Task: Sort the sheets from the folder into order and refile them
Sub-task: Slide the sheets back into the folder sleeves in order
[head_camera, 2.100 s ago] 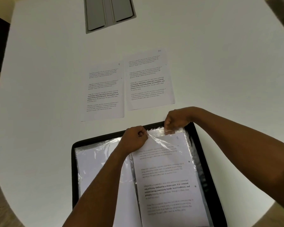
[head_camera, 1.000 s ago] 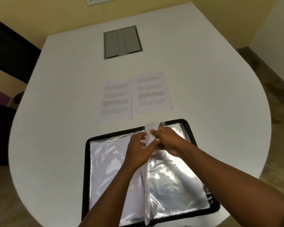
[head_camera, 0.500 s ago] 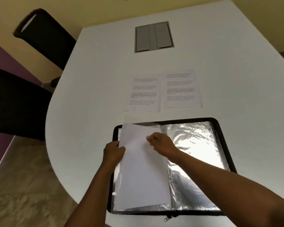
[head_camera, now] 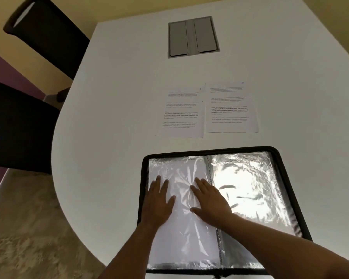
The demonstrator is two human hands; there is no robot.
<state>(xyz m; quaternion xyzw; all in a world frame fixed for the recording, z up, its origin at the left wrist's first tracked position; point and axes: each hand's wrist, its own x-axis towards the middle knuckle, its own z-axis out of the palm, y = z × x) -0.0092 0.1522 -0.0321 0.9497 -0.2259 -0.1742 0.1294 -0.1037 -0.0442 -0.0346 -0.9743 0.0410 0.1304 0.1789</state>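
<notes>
Folder (head_camera: 286,200): black zip-edged binder with rounded corners, lying open and flat at the near edge of the tabletop (head_camera: 113,137), which is smooth, white and curved. Its pages are glossy, crinkled clear plastic sleeves that catch the light.

Left-hand sleeve (head_camera: 181,234): holds a plain white sheet, blank side up. Right-hand sleeve (head_camera: 248,184): shiny and wrinkled; contents cannot be told.

Your left hand (head_camera: 157,206): laid flat on the outer side of the left sleeve, fingers straight and slightly spread, holding nothing. Your right hand (head_camera: 210,202): flat on the same sleeve just beside the spine, fingers extended, pressing the film so it puckers between your hands.

Loose sheets: two printed pages of white paper with paragraphs of small text, side by side beyond the folder, the left sheet (head_camera: 180,111) touching the right sheet (head_camera: 230,107) along one edge.

Grey rectangular hatch (head_camera: 192,37): recessed in the tabletop farther back.

Black chairs (head_camera: 22,125): at the left of the tabletop.
</notes>
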